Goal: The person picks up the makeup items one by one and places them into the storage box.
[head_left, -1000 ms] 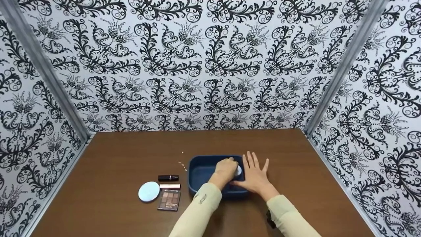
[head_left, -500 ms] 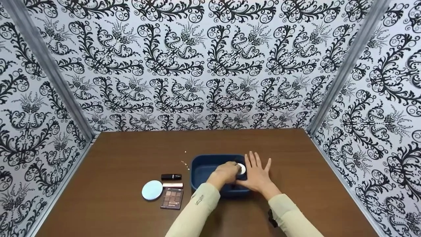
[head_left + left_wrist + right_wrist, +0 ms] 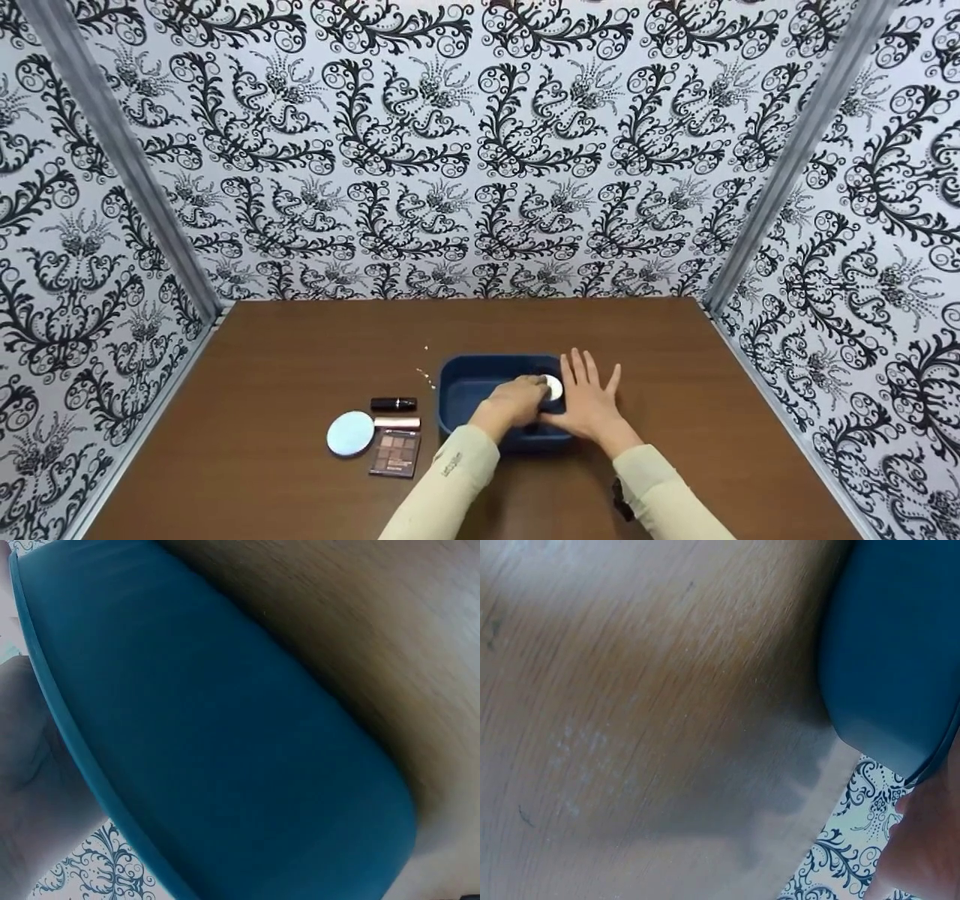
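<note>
Blue tub on the brown desk, and all the action's at its R end! L hand is down inside, fingers narrow and curled in on a white disc; looks like a pinch at its edge, tho the fingertips are partly hidden. R hand has its fingers straight & spread wide along the tub's R rim, thumb pointing inward, not wrapped round anything. So the disc's in the tub, R end, tucked between the two hands.

What could go wrong? If the L fingers slip on that edge, the disc prob. tips or drops flat on the tub floor. If R pushes harder than L, the whole tub might skid leftward, & the nearest bits out there would get it first: black lipstick tube, pink tube, then the palette & pale blue compact, all close together on the desk L of the tub. Tubes could roll, I'd guess. Small white specks just beside the tub too; can't tell what they are. L forearm's over the front wall, so a careless lift could catch the rim.
</note>
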{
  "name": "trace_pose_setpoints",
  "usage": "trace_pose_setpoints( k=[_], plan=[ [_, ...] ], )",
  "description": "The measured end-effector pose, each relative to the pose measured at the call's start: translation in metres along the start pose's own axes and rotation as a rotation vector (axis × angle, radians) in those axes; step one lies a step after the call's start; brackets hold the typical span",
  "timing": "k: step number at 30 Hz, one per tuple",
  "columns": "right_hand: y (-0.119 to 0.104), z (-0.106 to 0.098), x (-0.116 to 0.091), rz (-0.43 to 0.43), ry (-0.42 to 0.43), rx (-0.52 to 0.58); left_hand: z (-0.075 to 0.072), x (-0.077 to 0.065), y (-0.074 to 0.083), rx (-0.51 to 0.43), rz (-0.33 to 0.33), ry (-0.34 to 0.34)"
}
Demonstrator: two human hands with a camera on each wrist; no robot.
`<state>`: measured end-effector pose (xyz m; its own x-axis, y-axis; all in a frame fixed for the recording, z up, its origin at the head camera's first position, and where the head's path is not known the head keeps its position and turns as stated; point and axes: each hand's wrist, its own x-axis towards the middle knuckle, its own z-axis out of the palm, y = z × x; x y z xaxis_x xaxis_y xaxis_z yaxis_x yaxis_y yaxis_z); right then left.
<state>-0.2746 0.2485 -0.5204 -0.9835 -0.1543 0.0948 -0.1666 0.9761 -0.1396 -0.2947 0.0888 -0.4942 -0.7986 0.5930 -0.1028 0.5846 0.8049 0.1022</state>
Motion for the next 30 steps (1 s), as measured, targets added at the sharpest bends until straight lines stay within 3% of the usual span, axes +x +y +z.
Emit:
trace_pose_setpoints(
  k=[11, 24, 30],
  plan=[
    [0.005, 0.008, 0.001, -0.03, 0.063, 0.003, -0.018, -0.016, -0.012, -0.046, 0.006, 0.071],
    [0.0, 0.002, -0.003, -0.022, 0.002, 0.036, -0.034, -0.039, -0.032, -0.122, -0.018, 0.092],
    [-0.003, -0.002, -0.002, -0.023, 0.029, 0.044, -0.042, -0.051, -0.044, -0.153, -0.029, 0.131]
  ],
)
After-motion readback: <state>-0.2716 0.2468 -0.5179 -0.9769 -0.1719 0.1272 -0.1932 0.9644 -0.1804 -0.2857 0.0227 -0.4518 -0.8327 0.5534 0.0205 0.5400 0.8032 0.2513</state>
